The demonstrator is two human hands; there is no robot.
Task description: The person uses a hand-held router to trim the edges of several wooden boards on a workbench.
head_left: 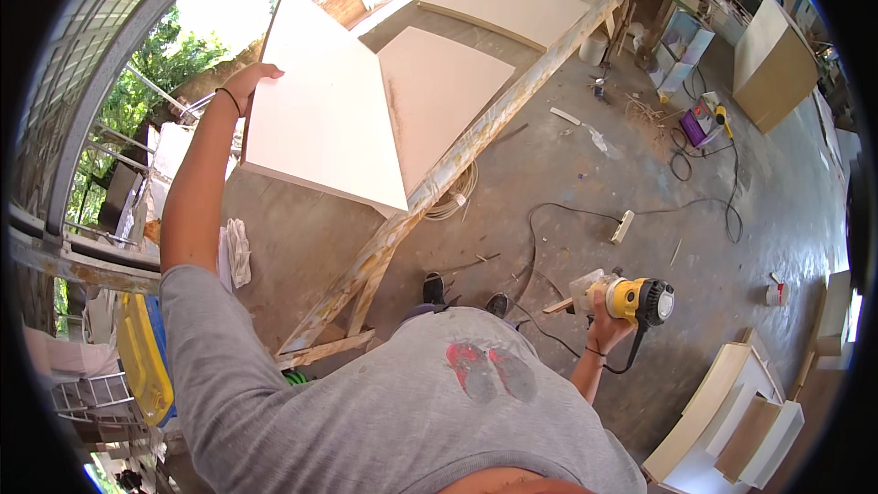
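My left hand [249, 84] grips the left edge of a large white panel [325, 119], its thumb over the face. The panel lies tilted over a second white panel [444, 96], and both rest by a long paint-stained wooden beam [476, 142]. Out to the right, my right hand [607, 326] is wrapped round a yellow and black trim router [631, 297], held well away from the panels. A black cord hangs from the router's end. Its clear base points left, and I cannot tell whether the bit is turning.
Another white panel [503, 5] lies beyond. Black cable [532, 220] snakes across the floor past a white power strip [622, 227]. Coiled cable [455, 201] sits under the beam. At right are a box-shaped cabinet [773, 64], a purple box [700, 121] and stacked drawer-like pieces [722, 421].
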